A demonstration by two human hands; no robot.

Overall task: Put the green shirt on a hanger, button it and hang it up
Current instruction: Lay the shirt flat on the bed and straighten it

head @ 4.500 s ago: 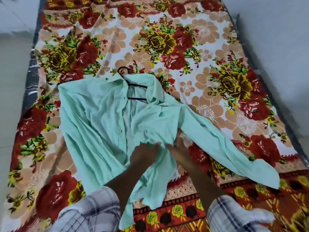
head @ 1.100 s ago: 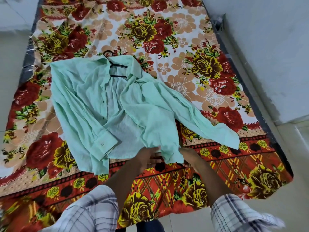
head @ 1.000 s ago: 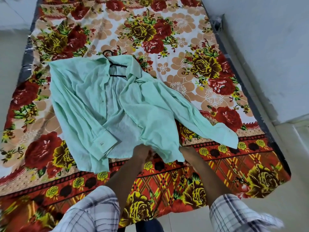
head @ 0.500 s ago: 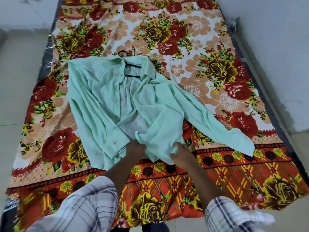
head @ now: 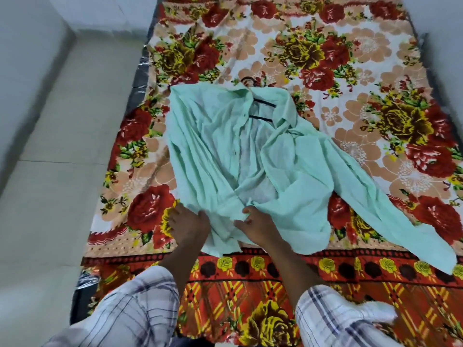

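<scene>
A floral bedsheet [head: 350, 58] in red, yellow and peach is spread over a mattress that fills most of the frame, with pale floor tiles [head: 50, 171] at the left. The green shirt [head: 213, 146] is laid open, front up, at the centre of the frame. A black hanger [head: 261, 104] is seen inside the collar, its hook poking out at the top. One sleeve is stretched toward the lower right corner. Compared with half a second ago, the two front panels have been drawn closer together at the hem. The left hand [head: 189, 225] is pressed flat on the left panel's lower edge. The right hand [head: 254, 225] is closed on the hem fabric just beside it. Buttoning appears to be starting from the bottom; no button looks fastened yet, and hanging remains.
</scene>
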